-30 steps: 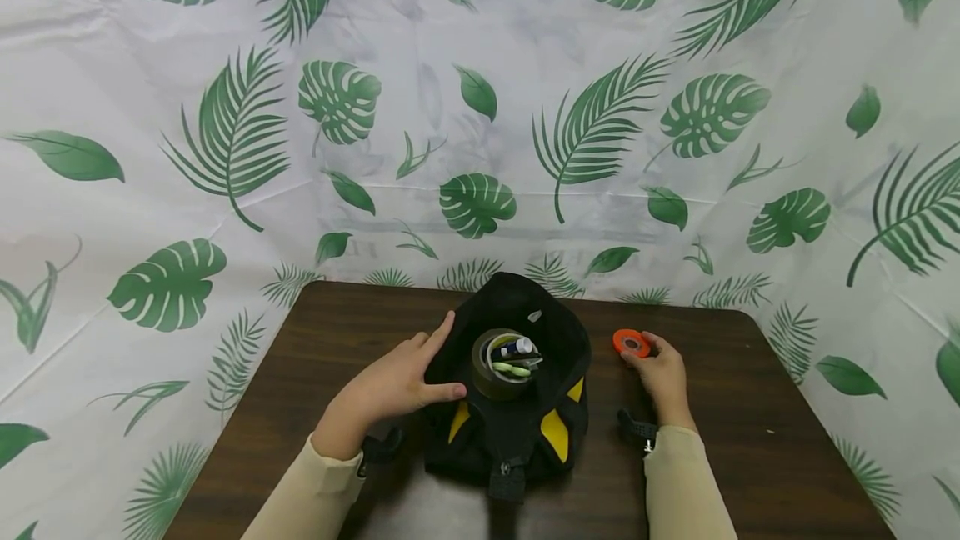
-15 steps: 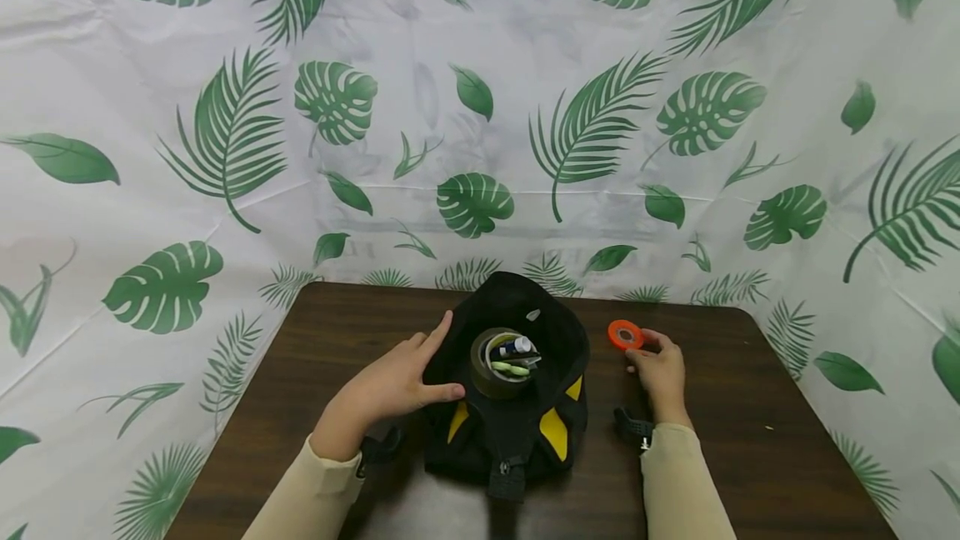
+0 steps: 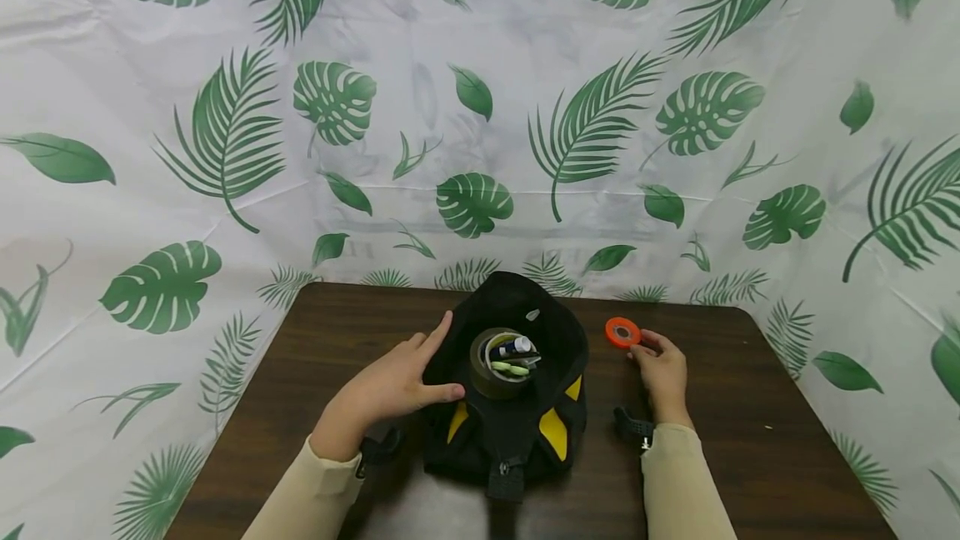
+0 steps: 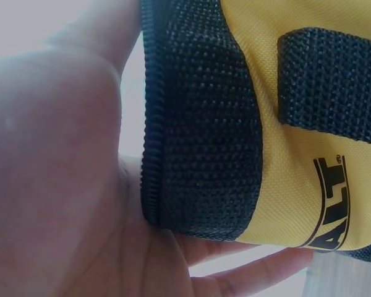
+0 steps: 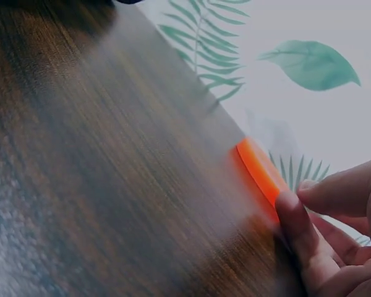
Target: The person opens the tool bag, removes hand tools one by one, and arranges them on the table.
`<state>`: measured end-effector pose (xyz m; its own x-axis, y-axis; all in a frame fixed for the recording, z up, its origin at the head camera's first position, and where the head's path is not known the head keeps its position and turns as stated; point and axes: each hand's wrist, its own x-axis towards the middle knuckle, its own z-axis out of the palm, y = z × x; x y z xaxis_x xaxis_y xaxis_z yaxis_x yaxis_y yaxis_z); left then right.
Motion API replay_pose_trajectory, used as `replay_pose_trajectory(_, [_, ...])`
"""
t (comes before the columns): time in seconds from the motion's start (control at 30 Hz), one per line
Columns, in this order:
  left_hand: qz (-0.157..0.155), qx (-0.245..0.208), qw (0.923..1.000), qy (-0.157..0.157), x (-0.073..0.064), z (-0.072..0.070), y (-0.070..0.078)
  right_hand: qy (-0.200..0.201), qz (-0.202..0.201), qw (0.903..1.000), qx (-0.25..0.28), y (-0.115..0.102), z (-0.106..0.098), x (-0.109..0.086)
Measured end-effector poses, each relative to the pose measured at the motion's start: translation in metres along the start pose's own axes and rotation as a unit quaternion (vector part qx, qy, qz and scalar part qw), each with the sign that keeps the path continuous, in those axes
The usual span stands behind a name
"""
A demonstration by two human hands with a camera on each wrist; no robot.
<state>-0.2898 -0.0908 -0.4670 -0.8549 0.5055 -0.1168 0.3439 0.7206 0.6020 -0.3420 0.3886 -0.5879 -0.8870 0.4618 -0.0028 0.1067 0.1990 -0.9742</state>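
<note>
A black and yellow tool bag (image 3: 506,432) stands upright on the table with its top gaping. My left hand (image 3: 390,382) spreads along its left side, thumb at the front rim and fingers straight. The left wrist view has the palm close against the bag's black webbing (image 4: 204,124). Inside the bag lies a wide brown tape roll (image 3: 480,369); a white-capped tube (image 3: 513,347) and light green pieces (image 3: 510,368) sit in its ring. To the right of the bag, my right hand (image 3: 663,369) pinches a thin orange tape roll (image 3: 611,332) by its edge.
The dark wooden table (image 3: 360,315) carries everything. A white cloth with green leaves (image 3: 480,107) hangs behind it and at both sides. A dark strap (image 3: 633,427) is round the right wrist. Table surface extends to the right of the right hand.
The orange tape roll has shifted slightly up and left, and my right fingers now hold it nearer its lower right edge. The left hand and bag have stayed put.
</note>
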Motion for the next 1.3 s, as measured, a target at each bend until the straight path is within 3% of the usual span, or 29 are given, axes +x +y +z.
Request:
replay_pose_trajectory(0.13, [-0.001, -0.002, 1.0000, -0.001, 0.001, 0.001, 0.000, 0.011, -0.003, 0.9994, 0.033, 0.000, -0.002, 0.001])
replay_pose_trajectory(0.23, [-0.002, -0.005, 1.0000, -0.003, 0.001, 0.001, -0.001, 0.012, 0.002, 0.9941, 0.108, 0.002, -0.006, 0.003])
replay_pose_trajectory(0.3, [-0.001, -0.006, 1.0000, -0.004, 0.001, 0.001, -0.001, -0.005, 0.014, 0.9807, 0.195, 0.004, -0.010, 0.005])
replay_pose_trajectory(0.33, [-0.002, -0.007, 1.0000, -0.004, 0.001, 0.002, -0.001, -0.022, 0.025, 0.9677, 0.250, 0.005, -0.013, 0.006])
replay_pose_trajectory(0.37, [-0.002, -0.007, 1.0000, -0.004, 0.001, 0.002, -0.001, -0.042, 0.036, 0.9497, 0.308, 0.007, -0.017, 0.007])
replay_pose_trajectory(0.43, [-0.002, -0.006, 1.0000, -0.004, 0.001, 0.002, -0.002, -0.091, 0.056, 0.8989, 0.425, 0.008, -0.025, 0.009])
replay_pose_trajectory(0.53, [-0.002, -0.005, 1.0000, -0.004, 0.001, 0.002, -0.002, -0.174, 0.070, 0.7957, 0.576, 0.012, -0.035, 0.009])
replay_pose_trajectory(0.6, [-0.001, -0.005, 1.0000, -0.004, 0.000, 0.001, -0.002, -0.224, 0.068, 0.7269, 0.645, 0.017, -0.038, 0.011])
replay_pose_trajectory(0.63, [-0.001, -0.004, 1.0000, -0.004, 0.000, 0.001, -0.002, -0.245, 0.068, 0.6984, 0.669, 0.020, -0.038, 0.012])
replay_pose_trajectory(0.67, [-0.001, -0.004, 1.0000, -0.004, 0.000, 0.001, -0.002, -0.265, 0.069, 0.6727, 0.687, 0.022, -0.038, 0.013])
replay_pose_trajectory(0.7, [-0.002, -0.004, 1.0000, -0.004, 0.000, 0.001, -0.002, -0.282, 0.069, 0.6550, 0.698, 0.023, -0.037, 0.014])
replay_pose_trajectory(0.77, [-0.002, -0.003, 1.0000, -0.005, 0.000, 0.001, -0.002, -0.303, 0.070, 0.6329, 0.709, 0.023, -0.035, 0.015])
replay_pose_trajectory(0.9, [0.002, -0.002, 1.0000, -0.005, 0.001, 0.001, -0.002, -0.335, 0.045, 0.6372, 0.693, 0.010, -0.028, 0.009])
replay_pose_trajectory(1.07, [0.002, -0.006, 1.0000, -0.004, 0.000, 0.002, -0.005, -0.396, -0.017, 0.6453, 0.653, -0.020, -0.016, -0.001])
replay_pose_trajectory(1.17, [0.003, -0.010, 0.9999, -0.006, 0.001, 0.003, -0.005, -0.431, -0.057, 0.6606, 0.612, -0.046, -0.014, -0.012])
replay_pose_trajectory(1.3, [0.001, -0.009, 0.9999, -0.008, 0.003, 0.002, -0.004, -0.460, -0.089, 0.6974, 0.542, -0.089, -0.015, -0.032])
